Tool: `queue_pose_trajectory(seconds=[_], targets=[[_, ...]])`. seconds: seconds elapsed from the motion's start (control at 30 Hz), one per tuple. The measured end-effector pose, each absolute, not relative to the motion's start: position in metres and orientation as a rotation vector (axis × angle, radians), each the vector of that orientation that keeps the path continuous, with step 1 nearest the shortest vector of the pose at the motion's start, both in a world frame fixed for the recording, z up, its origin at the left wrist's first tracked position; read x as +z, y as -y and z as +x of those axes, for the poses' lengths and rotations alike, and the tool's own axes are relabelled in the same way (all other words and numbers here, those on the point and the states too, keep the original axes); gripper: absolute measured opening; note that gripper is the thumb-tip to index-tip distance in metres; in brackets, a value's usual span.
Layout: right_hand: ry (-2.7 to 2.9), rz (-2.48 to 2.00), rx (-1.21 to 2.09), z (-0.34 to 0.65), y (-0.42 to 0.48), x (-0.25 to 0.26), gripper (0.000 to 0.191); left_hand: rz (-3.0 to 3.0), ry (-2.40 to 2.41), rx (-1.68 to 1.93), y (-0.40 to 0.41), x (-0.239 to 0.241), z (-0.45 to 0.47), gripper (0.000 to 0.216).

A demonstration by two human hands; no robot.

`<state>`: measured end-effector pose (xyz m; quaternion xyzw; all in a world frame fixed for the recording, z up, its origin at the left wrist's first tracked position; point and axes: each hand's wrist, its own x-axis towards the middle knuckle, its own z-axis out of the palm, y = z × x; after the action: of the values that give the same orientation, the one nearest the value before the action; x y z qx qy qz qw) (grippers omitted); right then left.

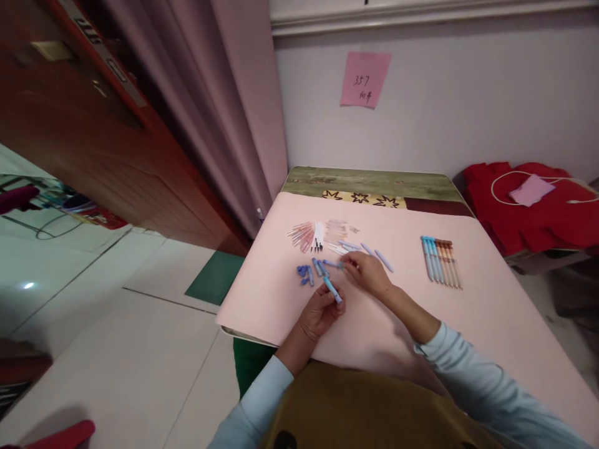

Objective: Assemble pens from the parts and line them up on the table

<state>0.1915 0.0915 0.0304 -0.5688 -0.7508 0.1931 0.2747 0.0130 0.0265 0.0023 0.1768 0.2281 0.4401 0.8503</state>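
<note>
Through the head camera, the only view I have, I look down at both hands over a pink sheet spread across a table. My left hand, near the close edge, has its fingers wrapped narrowly around a light-blue pen barrel, which slants with its far end toward the small blue parts. My right hand reaches in from the other side, fingertips drawn close together at the end of a thin blue piece; I can't tell whether they grip it or only touch it.

Just left of the hands lies a cluster of dark-blue pieces, with short blue tubes beside it. Beyond these I see white refills with black tips toward me, between a fan of reddish-brown sticks and a bunch of pale-brown ones. Lilac barrels lie scattered just past my right hand. Well apart, to the right, pens lie side by side, blue-topped on the left, brown-topped on the right. On the wall hangs a pink note reading 357; red cloth lies beyond the table's right side.
</note>
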Motion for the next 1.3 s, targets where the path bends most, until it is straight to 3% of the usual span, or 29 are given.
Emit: queue_pose_trajectory(seconds=[0.3, 0.87, 1.1, 1.2, 1.3], targets=[[2.075, -1.570, 0.528, 0.188, -0.057, -0.003, 0.016, 0.489, -0.513, 0.840, -0.030, 0.011, 0.018, 0.028], [1.536, -1.361, 0.822, 0.181, -0.003, 0.032, 0.024, 0.396, -0.638, 0.992, -0.036, 0.009, 0.030, 0.028], [1.399, -1.325, 1.159, 0.180, -0.002, 0.025, 0.040, 0.493, -0.699, 0.932, -0.034, 0.010, 0.031, 0.028], [1.471, -1.427, 0.957, 0.202, -0.013, 0.022, 0.039, 0.494, -0.686, 0.947, -0.034, 0.014, 0.029, 0.026], [1.465, -1.709, 0.478, 0.240, -0.030, 0.021, 0.030, 0.496, -0.669, 0.944, -0.035, 0.017, 0.028, 0.024]])
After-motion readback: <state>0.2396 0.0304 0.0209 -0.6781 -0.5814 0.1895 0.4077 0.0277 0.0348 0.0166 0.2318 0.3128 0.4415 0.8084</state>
